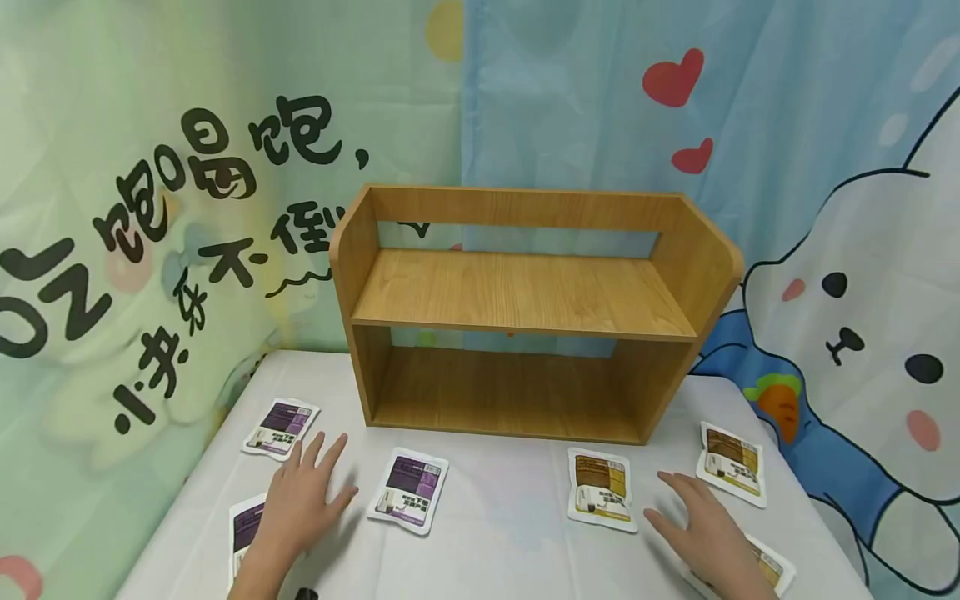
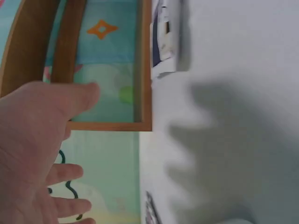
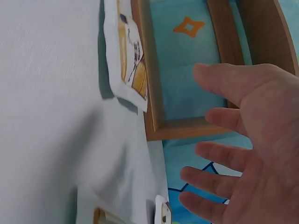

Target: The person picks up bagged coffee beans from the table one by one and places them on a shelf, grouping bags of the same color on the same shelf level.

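Observation:
My left hand (image 1: pixel 303 500) hovers over the left side of the white table with its fingers spread, holding nothing. Around it lie three white packets with purple labels: one beyond the fingertips (image 1: pixel 281 428), one to its right (image 1: pixel 409 490), and one partly covered by the wrist (image 1: pixel 246 529). On the other side my right hand (image 1: pixel 708 533) hangs in the air, fingers extended, palm bare in the right wrist view. Three packets with brown-yellow labels lie about it: one to its left (image 1: pixel 602 490), one beyond it (image 1: pixel 732 463), and one partly hidden beneath it (image 1: pixel 772 567).
A two-tier wooden shelf (image 1: pixel 525 292) stands at the table's back, with bare boards. Printed curtains (image 1: pixel 555 100) hang behind and beside the table (image 1: pixel 502 550). A small black object (image 1: pixel 306 593) shows at the bottom edge near the left wrist.

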Demonstrator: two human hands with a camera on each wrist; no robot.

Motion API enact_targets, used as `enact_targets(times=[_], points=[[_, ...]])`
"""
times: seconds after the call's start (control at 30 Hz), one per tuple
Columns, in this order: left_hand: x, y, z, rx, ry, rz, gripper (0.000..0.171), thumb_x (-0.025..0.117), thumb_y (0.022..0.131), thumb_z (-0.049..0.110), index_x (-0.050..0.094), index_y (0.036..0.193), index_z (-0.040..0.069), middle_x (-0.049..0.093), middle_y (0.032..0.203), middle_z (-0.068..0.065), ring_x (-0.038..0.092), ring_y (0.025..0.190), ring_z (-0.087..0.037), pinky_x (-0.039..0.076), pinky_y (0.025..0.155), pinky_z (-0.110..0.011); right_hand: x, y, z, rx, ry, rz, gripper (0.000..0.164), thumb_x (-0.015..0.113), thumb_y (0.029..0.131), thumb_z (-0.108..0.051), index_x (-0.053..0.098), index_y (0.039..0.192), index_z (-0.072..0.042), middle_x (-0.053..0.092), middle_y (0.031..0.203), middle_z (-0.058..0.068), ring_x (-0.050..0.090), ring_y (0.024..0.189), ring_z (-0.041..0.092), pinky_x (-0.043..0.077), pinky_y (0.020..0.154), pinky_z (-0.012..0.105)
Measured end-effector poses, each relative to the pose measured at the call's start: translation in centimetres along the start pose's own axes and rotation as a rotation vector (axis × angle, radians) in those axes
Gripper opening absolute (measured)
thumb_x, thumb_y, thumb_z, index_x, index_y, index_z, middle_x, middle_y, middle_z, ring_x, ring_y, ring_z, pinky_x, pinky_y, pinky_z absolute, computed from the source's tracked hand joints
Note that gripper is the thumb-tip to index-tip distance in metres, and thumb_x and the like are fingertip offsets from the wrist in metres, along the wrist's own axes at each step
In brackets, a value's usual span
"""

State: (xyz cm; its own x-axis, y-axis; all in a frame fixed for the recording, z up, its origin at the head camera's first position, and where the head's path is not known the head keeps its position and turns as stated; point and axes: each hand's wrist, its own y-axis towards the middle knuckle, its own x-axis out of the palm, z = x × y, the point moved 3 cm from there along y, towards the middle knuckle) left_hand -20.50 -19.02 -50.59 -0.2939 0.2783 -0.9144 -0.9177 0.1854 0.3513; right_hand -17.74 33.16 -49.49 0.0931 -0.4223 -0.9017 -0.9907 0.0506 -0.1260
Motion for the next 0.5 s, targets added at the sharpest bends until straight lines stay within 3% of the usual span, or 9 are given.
enact_targets(times=[0.3,0.5], points=[[-2.7,3.4,1.3,0.070,-0.058,0.248,0.063,0.075,0.080,0.021,0.052,0.137,0.005,0.059,0.122,-0.023,0.061,0.099,-0.042,0.049,0.075,-0.054,0.9,0.2,-0.7,-0.069,0.065,0.055,0.060,0.067,0.091,-0.035,0.051,0.133,0.005,0.047,0.132,0.031,0.044,0.121,0.049,0.038,0.093,0.061],[-4.8,5.9,2.7,0.092,-0.071,0.409,0.059,0.072,0.081,0.018,0.053,0.135,0.004,0.062,0.114,-0.020,0.064,0.086,-0.039,0.051,0.063,-0.049,1.3,0.2,-1.0,-0.058,0.114,0.028,0.058,0.064,0.093,-0.036,0.051,0.133,0.005,0.047,0.134,0.030,0.042,0.123,0.049,0.037,0.096,0.061]])
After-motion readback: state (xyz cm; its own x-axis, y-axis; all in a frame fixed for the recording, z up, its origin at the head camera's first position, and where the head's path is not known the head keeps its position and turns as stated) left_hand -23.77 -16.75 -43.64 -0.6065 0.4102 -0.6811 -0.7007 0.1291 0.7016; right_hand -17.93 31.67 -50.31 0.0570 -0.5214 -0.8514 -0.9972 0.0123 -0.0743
